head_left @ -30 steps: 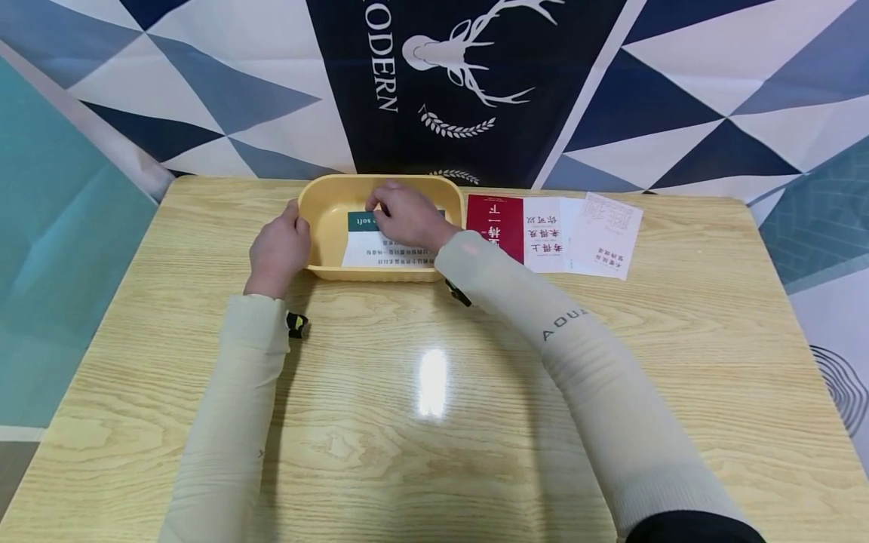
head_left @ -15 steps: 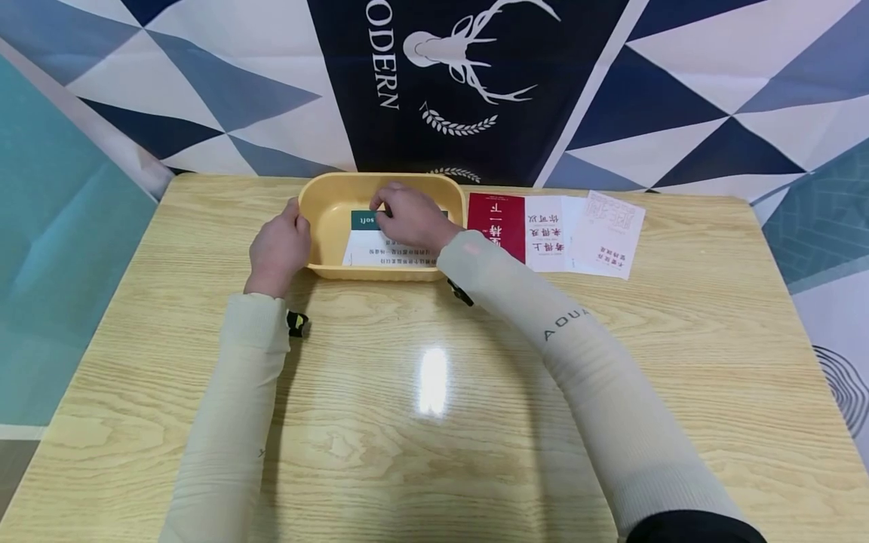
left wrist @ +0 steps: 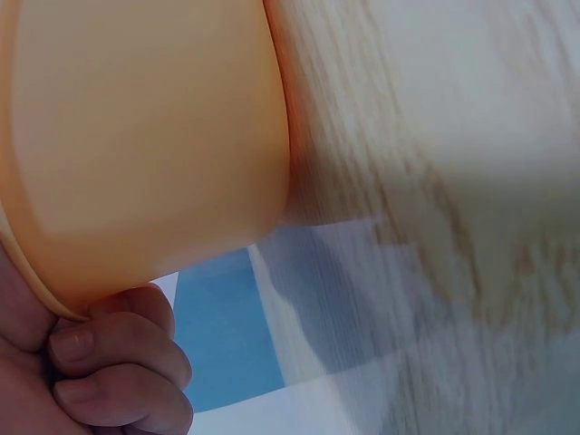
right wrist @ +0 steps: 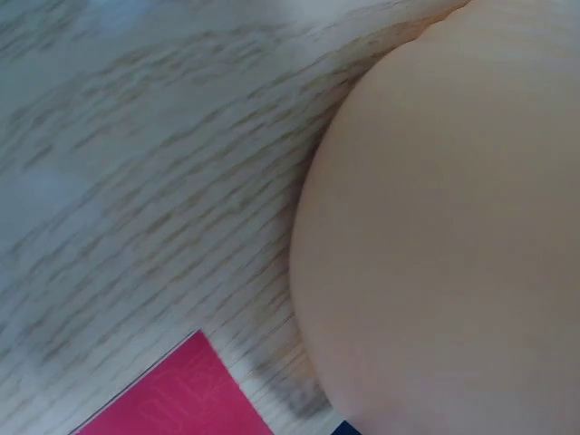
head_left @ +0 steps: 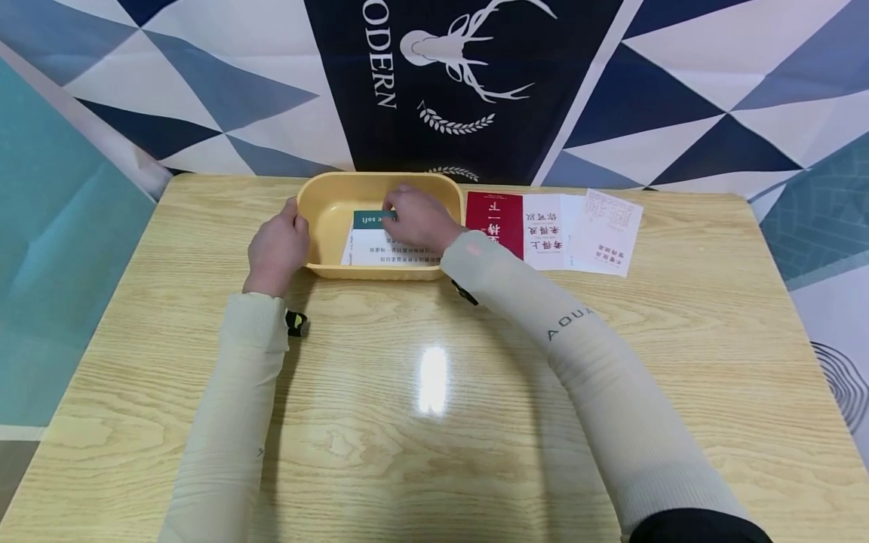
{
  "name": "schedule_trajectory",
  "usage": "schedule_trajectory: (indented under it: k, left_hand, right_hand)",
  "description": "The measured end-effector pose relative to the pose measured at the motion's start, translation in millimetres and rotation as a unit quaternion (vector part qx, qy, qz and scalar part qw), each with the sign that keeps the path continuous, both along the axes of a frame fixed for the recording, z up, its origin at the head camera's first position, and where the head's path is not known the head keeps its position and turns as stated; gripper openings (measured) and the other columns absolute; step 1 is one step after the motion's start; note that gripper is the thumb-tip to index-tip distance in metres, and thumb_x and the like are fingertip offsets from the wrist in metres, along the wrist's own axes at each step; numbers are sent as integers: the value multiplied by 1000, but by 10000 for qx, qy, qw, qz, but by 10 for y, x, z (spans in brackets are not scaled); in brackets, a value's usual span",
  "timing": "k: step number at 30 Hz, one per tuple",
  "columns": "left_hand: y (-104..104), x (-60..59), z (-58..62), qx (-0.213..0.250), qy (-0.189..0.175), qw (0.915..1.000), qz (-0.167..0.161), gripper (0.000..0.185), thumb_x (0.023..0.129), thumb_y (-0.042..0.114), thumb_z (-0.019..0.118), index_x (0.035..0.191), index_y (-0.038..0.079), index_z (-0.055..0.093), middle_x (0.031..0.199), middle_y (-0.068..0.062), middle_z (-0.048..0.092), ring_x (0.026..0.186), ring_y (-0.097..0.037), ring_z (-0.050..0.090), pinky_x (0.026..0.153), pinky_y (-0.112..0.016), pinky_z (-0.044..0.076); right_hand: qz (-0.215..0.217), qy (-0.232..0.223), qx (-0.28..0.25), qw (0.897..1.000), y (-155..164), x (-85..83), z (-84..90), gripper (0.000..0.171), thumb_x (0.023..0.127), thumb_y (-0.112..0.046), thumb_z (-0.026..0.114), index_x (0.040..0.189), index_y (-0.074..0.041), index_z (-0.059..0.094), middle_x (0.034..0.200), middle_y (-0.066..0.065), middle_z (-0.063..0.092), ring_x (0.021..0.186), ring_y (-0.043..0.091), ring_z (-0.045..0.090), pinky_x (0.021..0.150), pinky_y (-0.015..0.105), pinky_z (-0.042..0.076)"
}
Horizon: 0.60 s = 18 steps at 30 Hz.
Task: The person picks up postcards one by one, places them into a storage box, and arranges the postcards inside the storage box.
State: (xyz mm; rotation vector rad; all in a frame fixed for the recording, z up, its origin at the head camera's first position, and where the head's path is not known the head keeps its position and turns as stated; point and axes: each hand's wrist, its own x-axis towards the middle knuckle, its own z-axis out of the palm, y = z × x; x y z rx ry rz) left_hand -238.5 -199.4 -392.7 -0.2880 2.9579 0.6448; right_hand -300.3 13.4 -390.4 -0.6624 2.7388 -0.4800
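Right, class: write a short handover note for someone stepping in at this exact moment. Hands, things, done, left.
Left hand: grips the left rim of the yellow tub.
Right hand: inside the tub, fingers on the green-and-white card.
Done: that one card lies in the tub.
Left: the red card and two white cards lie on the table, right of the tub.

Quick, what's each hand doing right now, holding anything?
Left hand: grips the rim of the yellow tub.
Right hand: inside the tub on the green-and-white card; whether it pinches it cannot be told.
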Motion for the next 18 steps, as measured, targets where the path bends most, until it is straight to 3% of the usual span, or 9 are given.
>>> schedule_trajectory:
  k: [8,18]
  left_hand:
    - [-7,-1,8,0,-72,10000,-3,53,101,28,19,151,13,18,126,-28,53,97,-42,58,73,-52,45]
    - [1,6,18,-31,-108,9999,-17,53,101,27,19,151,12,18,122,-28,55,93,-41,59,71,-51,45]
  right_hand:
    - [-54,104,253,9996,2,-8,-25,33,94,-32,46,119,-15,57,109,1,52,101,17,46,98,37,34]
    - [-239,130,691,9972,-40,-9,-113,35,97,-36,44,124,-17,54,117,2,51,108,19,44,103,44,29]
